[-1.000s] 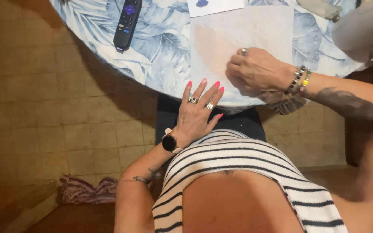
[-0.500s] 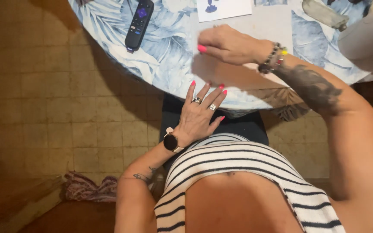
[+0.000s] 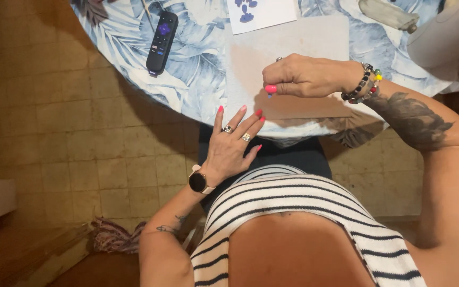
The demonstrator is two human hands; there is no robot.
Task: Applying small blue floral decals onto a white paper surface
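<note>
Pinching small blue thing, right hand (image 3: 306,75) over paper sheet (image 3: 293,48).

Floor (image 3: 70,138) covered with worn brown tiles, round table (image 3: 197,90) draped in leaf-patterned cloth, dim warm light.

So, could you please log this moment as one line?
left hand: open, fingertips on table edge | right hand: closed, on paper sheet | remote control: left of sheet

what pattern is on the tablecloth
Blue and grey leaves on white, seen in the head view on the tablecloth beside the remote.
</note>
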